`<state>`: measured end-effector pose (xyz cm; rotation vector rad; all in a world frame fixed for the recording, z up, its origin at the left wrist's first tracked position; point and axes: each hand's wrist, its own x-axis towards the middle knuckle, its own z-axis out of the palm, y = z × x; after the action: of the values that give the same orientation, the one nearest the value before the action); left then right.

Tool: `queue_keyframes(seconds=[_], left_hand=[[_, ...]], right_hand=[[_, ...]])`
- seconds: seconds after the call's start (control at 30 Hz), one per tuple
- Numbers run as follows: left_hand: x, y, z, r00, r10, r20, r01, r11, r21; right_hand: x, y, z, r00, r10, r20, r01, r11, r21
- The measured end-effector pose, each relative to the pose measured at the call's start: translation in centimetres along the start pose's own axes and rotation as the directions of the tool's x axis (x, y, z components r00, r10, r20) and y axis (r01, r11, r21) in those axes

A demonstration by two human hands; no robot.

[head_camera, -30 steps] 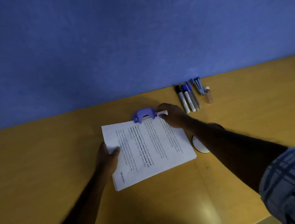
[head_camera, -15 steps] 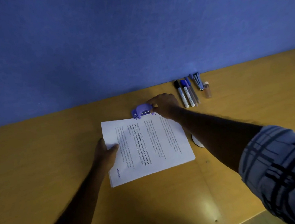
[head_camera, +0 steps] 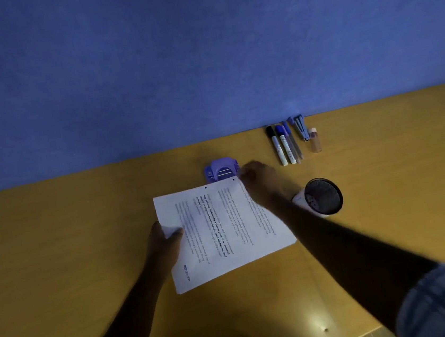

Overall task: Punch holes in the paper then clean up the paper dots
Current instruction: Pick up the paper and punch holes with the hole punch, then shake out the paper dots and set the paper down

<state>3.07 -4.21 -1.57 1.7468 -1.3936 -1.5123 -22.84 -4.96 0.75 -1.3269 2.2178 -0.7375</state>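
A printed white paper (head_camera: pixel 223 232) lies on the yellow table, with two dark punched holes near its far edge. Just beyond that edge sits the purple hole punch (head_camera: pixel 221 170), free of the sheet. My left hand (head_camera: pixel 164 240) pinches the paper's left edge, thumb on top. My right hand (head_camera: pixel 260 182) lies over the paper's far right corner, right beside the punch, its fingers curled over that corner. Two small white specks (head_camera: pixel 325 329) lie on the table near its front edge.
A black mesh cup (head_camera: pixel 323 197) stands right of the paper, close to my right forearm. By the blue wall (head_camera: pixel 203 59) lie several markers (head_camera: pixel 282 145), a small blue stapler (head_camera: pixel 300 129) and a small bottle (head_camera: pixel 314 141).
The paper has come out of the punch, toward me, and its two holes now show. My right hand slid off the punch onto the paper's far right corner. The mesh cup is now uncovered.
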Motion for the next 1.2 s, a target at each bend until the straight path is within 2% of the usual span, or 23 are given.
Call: queue_keyframes(seconds=[0.1,0.27,0.33,0.4,0.47,0.5,0.57,0.63,0.73,0.9,1.07,1.2], left_hand=[[-1.6,-0.4,-0.1,1.000,-0.010,0.007,0.010,0.998,-0.067],[-3.6,-0.7,0.7,1.000,0.004,-0.026,-0.008,0.987,-0.158],[-4.2,-0.8,1.2,0.998,-0.028,-0.052,0.017,0.980,-0.198],[-4.7,-0.7,1.6,0.996,-0.059,-0.066,0.044,0.976,-0.212],[-5.2,-0.8,1.9,0.995,-0.078,-0.069,0.061,0.973,-0.223],[-5.5,-0.9,2.1,0.994,-0.089,-0.069,0.071,0.971,-0.228],[-6.1,-1.1,2.3,0.991,-0.117,-0.065,0.099,0.967,-0.235],[-6.8,-1.3,2.4,0.987,-0.152,-0.061,0.133,0.959,-0.250],[-8.1,-2.0,2.3,0.986,-0.152,-0.074,0.127,0.957,-0.262],[-10.3,-4.0,0.6,0.994,-0.112,-0.006,0.107,0.961,-0.255],[-10.4,-4.7,-1.9,0.992,-0.123,0.002,0.115,0.920,-0.374],[-9.2,-3.2,-4.0,1.000,0.000,0.014,0.004,0.948,-0.319]], right_hand=[[-7.1,1.3,0.7,0.979,0.174,0.109,-0.194,0.957,0.217],[-16.1,4.1,1.4,0.933,0.328,0.147,-0.354,0.906,0.231],[-17.8,4.9,1.3,0.889,0.414,0.195,-0.455,0.848,0.273],[-18.9,5.1,1.3,0.787,0.525,0.323,-0.613,0.725,0.315],[-19.6,5.0,1.6,0.674,0.578,0.459,-0.738,0.523,0.425],[-19.8,5.0,1.8,0.646,0.570,0.508,-0.759,0.405,0.510],[-20.2,4.8,2.3,0.651,0.514,0.558,-0.722,0.192,0.665],[-20.5,4.7,2.9,0.696,0.467,0.545,-0.643,0.070,0.762],[-21.0,4.8,3.3,0.738,0.482,0.472,-0.575,0.082,0.814],[-21.3,5.7,2.4,0.834,0.451,0.319,-0.484,0.319,0.815],[-20.9,6.3,0.8,0.887,0.347,0.303,-0.428,0.375,0.823],[-19.0,5.6,-1.4,0.934,0.217,0.284,-0.354,0.444,0.823]])
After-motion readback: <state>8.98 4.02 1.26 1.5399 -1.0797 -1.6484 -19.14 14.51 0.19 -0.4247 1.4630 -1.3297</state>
